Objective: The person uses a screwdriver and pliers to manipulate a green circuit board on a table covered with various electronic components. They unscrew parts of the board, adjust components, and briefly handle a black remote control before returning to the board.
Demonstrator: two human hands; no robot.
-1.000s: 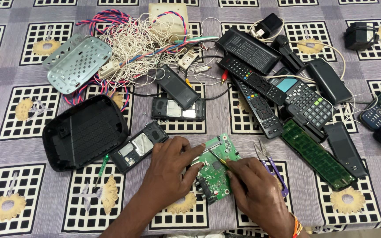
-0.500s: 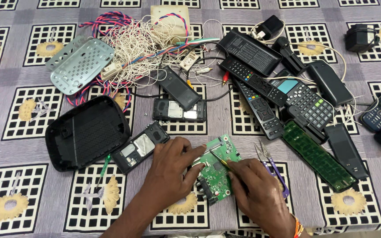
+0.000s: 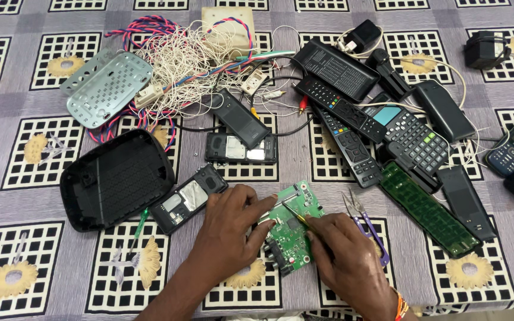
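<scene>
Currently both hands on a green circuit board, small tool at work.

Left of the left hand (image 3: 227, 229): opened black phone (image 3: 188, 198), then a black shell casing (image 3: 114, 178) further out; left hand fingers spread narrow, pressing the green circuit board (image 3: 290, 229) flat at its left edge; board lies between the hands; right hand (image 3: 349, 258) pinched on a thin yellow-tipped tool (image 3: 295, 214), tip touching the board; just right of it, purple-handled snips (image 3: 364, 223); beyond, a long green board (image 3: 426, 208).

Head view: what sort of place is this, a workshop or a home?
Probably a home table used as an electronics repair spot. A patterned tablecloth covers it, strewn with remote controls, tangled wires and opened phones. Both hands work on a green circuit board.
</scene>
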